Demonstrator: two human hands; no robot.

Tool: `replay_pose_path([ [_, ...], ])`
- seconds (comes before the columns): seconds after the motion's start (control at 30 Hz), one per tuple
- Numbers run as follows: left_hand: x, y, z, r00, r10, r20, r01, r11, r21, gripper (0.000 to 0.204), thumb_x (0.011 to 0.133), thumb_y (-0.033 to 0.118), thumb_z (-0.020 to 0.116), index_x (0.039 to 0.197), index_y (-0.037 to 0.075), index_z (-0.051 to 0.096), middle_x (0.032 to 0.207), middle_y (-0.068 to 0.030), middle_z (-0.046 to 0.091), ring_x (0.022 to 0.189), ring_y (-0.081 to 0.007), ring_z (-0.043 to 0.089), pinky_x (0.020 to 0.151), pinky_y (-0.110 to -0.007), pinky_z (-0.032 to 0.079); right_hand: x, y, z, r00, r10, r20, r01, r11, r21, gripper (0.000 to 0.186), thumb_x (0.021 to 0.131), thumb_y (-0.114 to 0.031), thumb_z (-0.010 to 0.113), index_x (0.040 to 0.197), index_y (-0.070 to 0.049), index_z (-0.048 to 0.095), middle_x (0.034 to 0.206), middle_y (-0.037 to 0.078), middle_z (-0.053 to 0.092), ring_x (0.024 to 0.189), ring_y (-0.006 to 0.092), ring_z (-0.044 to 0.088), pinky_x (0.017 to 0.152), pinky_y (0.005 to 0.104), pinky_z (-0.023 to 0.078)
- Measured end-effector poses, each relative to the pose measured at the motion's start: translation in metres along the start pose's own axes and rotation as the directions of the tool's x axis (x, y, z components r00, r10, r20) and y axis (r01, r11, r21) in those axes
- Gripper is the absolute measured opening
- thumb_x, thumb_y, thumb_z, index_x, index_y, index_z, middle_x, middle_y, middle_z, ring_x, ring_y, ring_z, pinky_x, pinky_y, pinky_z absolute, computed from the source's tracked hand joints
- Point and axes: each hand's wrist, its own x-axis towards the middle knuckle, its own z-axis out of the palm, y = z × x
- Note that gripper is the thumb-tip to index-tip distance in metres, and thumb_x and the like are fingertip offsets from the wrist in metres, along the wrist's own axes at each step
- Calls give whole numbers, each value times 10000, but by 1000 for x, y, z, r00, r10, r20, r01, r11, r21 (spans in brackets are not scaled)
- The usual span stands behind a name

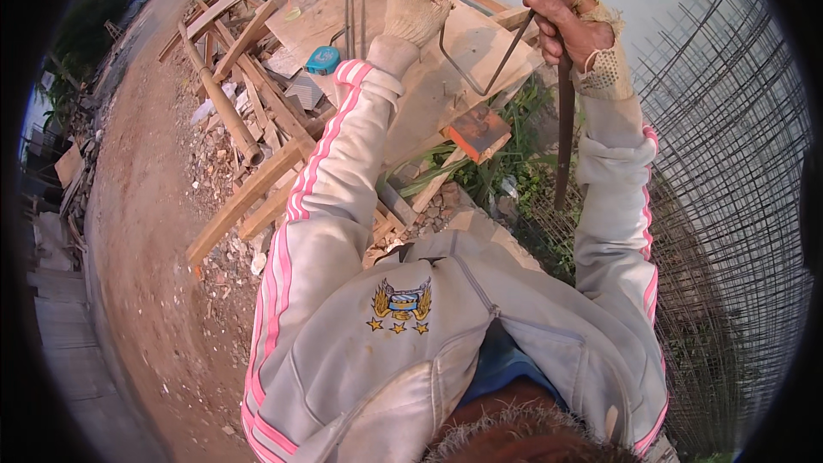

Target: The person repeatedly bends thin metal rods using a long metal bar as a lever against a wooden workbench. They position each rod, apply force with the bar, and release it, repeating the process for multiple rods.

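At the top of the head view, my left hand [422, 2], in a worn knitted glove, is closed round a thin bent steel rod [505, 60], which angles down to a corner and back up. My right hand [579, 34], gloved with bare fingers, grips a long dark rusty bar [563, 146] standing beside it, with the rod's other arm crossing at the fingers. Beneath the rod lies a pale plywood board [463, 43] with nails in it. A turquoise tape measure [322, 61] sits left of my left wrist, near more loose steel rods [350, 13].
Scrap timber [249, 69] and rubble are piled left, beside a dirt road [146, 231]. An orange-topped block [474, 133] and green plants sit below the board. Wire mesh [720, 206] leans along the right against a pale surface.
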Motion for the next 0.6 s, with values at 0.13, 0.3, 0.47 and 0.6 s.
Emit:
replay_pose_path([
  [0.13,-13,23,23,990,-68,127,93,976,-199,247,995,259,571,1123,65,654,820,-112,659,766,-261,643,684,-366,501,-27,-11,-8,1000,10,26,-10,1000,27,303,918,-364,730,814,-115,590,615,-43,474,465,78,465,445,263,383],
  [0.3,-16,35,45,961,-122,249,214,898,-385,260,1015,258,549,1128,46,650,766,-75,634,710,-174,610,650,-324,487,-46,-11,-6,996,46,-77,-47,999,-9,303,893,-358,759,819,-111,600,629,-35,488,470,76,473,440,259,392],
  [0.47,-17,31,55,963,-129,237,238,818,-523,292,1029,256,543,1170,22,646,773,-19,638,715,-108,587,632,-278,474,-37,-9,-1,987,159,20,-160,972,171,299,845,-331,784,802,-85,619,615,-20,505,476,73,465,442,263,395],
  [0.6,-18,23,62,973,-79,215,169,883,-437,241,1006,169,569,1199,31,612,977,-67,656,915,-144,611,784,-287,495,-32,-8,10,981,186,54,-194,955,223,309,835,-343,779,804,-58,664,579,-15,487,497,77,461,460,254,364],
])
